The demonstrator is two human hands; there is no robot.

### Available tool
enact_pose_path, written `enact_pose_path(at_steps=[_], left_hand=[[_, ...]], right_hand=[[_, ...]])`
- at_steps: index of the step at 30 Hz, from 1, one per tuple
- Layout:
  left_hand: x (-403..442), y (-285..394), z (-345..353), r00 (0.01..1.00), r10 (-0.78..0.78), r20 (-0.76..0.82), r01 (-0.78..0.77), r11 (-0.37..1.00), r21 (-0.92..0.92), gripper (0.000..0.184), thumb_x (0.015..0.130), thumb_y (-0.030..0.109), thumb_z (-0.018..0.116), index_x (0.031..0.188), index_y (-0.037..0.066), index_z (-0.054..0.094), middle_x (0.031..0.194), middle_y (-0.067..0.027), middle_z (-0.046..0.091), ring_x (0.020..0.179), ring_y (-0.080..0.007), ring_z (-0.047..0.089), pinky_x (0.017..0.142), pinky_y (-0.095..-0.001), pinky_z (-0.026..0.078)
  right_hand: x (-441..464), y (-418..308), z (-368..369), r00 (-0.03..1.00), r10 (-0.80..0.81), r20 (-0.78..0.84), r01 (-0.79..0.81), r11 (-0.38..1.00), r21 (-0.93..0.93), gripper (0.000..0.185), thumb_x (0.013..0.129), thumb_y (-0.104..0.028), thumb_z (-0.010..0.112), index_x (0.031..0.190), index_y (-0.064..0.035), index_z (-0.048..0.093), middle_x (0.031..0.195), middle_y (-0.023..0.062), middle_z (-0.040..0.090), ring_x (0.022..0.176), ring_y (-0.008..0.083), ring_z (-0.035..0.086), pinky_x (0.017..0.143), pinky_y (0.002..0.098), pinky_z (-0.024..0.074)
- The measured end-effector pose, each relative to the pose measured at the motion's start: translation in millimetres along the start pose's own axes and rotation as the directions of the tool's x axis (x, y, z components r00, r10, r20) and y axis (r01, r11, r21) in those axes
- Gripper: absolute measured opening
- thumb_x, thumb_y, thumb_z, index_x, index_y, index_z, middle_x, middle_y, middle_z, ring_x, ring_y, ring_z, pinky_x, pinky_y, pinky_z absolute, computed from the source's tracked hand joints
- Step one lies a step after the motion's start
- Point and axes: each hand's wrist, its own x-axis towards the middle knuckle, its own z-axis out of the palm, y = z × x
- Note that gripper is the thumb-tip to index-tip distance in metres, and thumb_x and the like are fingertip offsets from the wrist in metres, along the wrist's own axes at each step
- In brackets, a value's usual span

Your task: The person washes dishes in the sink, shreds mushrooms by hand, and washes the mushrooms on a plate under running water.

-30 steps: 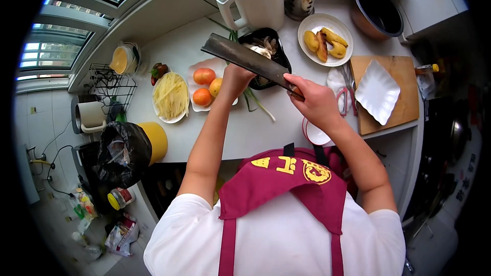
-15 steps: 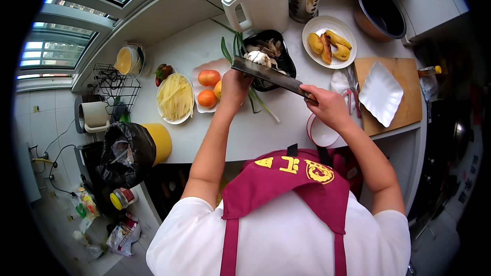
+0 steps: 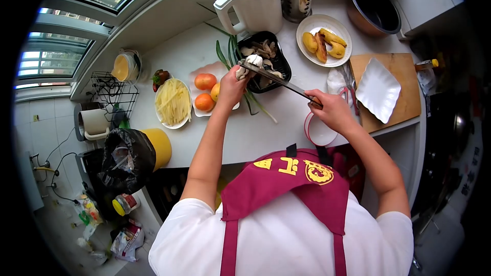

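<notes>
My right hand (image 3: 331, 111) grips the handle of a cleaver (image 3: 279, 81), whose blade slants up and left to my left hand. The blade is seen nearly edge-on. My left hand (image 3: 234, 85) is closed around pale mushroom pieces (image 3: 253, 61) at the blade's far end. Just behind the blade is a black tray (image 3: 283, 66) with more mushroom pieces in it. Green onions (image 3: 263, 107) lie along the tray's left side, partly hidden by my left hand. Left of that hand, a pale tray (image 3: 202, 112) holds tomatoes (image 3: 205, 81).
A plate of pale yellow strips (image 3: 172, 103) lies at left, near a bin (image 3: 161, 147). A white jug (image 3: 261, 5) stands behind. At right are a plate of browned pieces (image 3: 320, 47), a pot (image 3: 369, 13), a red-rimmed bowl (image 3: 321, 130) and a cutting board (image 3: 408, 89) under a white dish.
The cleaver has come down toward me, and its blade has turned from broadside to nearly edge-on. Mushroom pieces now show at my left hand, which had been mostly behind the blade.
</notes>
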Motion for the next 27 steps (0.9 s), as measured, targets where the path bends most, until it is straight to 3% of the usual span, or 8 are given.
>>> enact_pose_path(at_steps=[3,9,14,17,20,21,24,27], left_hand=[[-1.8,-7.0,7.8,0.998,-0.051,0.044,0.059,0.973,-0.225,0.015,0.085,0.016,0.060,0.091,0.004,0.053,0.066,-0.0005,0.054,0.052,-0.0101,0.051,0.047,-0.0247,0.043],[1.7,14.9,-10.8,0.911,-0.152,0.383,0.369,0.714,-0.595,0.007,0.086,0.014,0.052,0.087,0.008,0.050,0.068,-0.0008,0.050,0.057,-0.0104,0.045,0.047,-0.0221,0.035],[2.2,23.0,-17.8,0.806,-0.119,0.580,0.490,0.684,-0.540,0.005,0.085,0.013,0.050,0.083,0.008,0.049,0.067,-0.0007,0.049,0.054,-0.0098,0.043,0.045,-0.0212,0.031],[2.8,23.8,-15.3,0.824,-0.204,0.529,0.495,0.714,-0.495,0.006,0.085,0.014,0.050,0.085,0.008,0.048,0.065,-0.0002,0.047,0.054,-0.0070,0.042,0.041,-0.0193,0.028],[3.0,18.2,-23.8,0.811,-0.123,0.572,0.451,0.755,-0.477,0.007,0.086,0.014,0.050,0.087,0.008,0.048,0.066,-0.0011,0.047,0.054,-0.0077,0.042,0.040,-0.0190,0.028],[2.0,15.7,-26.2,0.815,-0.115,0.569,0.461,0.724,-0.514,0.007,0.085,0.013,0.050,0.089,0.007,0.048,0.067,-0.0017,0.048,0.054,-0.0083,0.043,0.041,-0.0190,0.029],[0.9,4.6,-28.3,0.824,-0.086,0.561,0.484,0.622,-0.616,0.013,0.083,0.010,0.051,0.096,0.006,0.050,0.071,-0.0037,0.051,0.056,-0.0101,0.046,0.041,-0.0189,0.031],[4.4,5.7,-19.1,0.846,-0.092,0.525,0.446,0.661,-0.604,0.014,0.083,0.010,0.052,0.097,0.007,0.050,0.074,-0.0034,0.052,0.059,-0.0112,0.049,0.043,-0.0219,0.034]], right_hand=[[0.0,-18.7,-1.3,0.999,0.028,0.027,-0.030,0.996,0.079,0.027,0.080,-0.017,0.060,0.107,-0.0135,0.058,0.075,0.0097,0.062,0.070,0.0289,0.061,0.061,0.0385,0.0477],[26.9,-34.2,5.9,0.997,-0.056,-0.048,0.062,0.990,0.126,0.027,0.079,-0.016,0.061,0.105,-0.0134,0.057,0.074,0.0091,0.062,0.070,0.0292,0.061,0.061,0.0389,0.0473],[36.2,-55.2,-10.9,0.988,-0.153,-0.013,0.153,0.983,0.103,0.029,0.077,-0.015,0.062,0.105,-0.0144,0.057,0.076,0.0084,0.064,0.070,0.0288,0.061,0.060,0.0377,0.0480],[39.1,-52.9,-6.9,0.969,-0.226,-0.102,0.234,0.969,0.081,0.029,0.077,-0.014,0.062,0.105,-0.0142,0.057,0.076,0.0086,0.064,0.070,0.0282,0.062,0.060,0.0367,0.0482],[37.6,-28.7,-9.5,0.981,-0.168,-0.095,0.172,0.984,0.045,0.030,0.077,-0.014,0.062,0.106,-0.0140,0.058,0.076,0.0086,0.063,0.070,0.0274,0.061,0.061,0.0351,0.0485],[36.1,-23.0,-17.8,0.999,-0.044,0.032,0.041,0.996,0.082,0.030,0.078,-0.014,0.062,0.107,-0.0138,0.057,0.075,0.0089,0.063,0.069,0.0275,0.061,0.062,0.0345,0.0481],[29.5,-14.2,-18.7,0.998,0.057,0.012,-0.058,0.993,0.100,0.028,0.080,-0.015,0.062,0.108,-0.0133,0.057,0.074,0.0090,0.063,0.068,0.0276,0.060,0.062,0.0344,0.0475],[28.6,-38.4,-17.6,0.999,0.018,-0.042,-0.010,0.983,0.186,0.027,0.081,-0.017,0.062,0.107,-0.0126,0.057,0.075,0.0095,0.063,0.068,0.0268,0.061,0.062,0.0340,0.0472]])
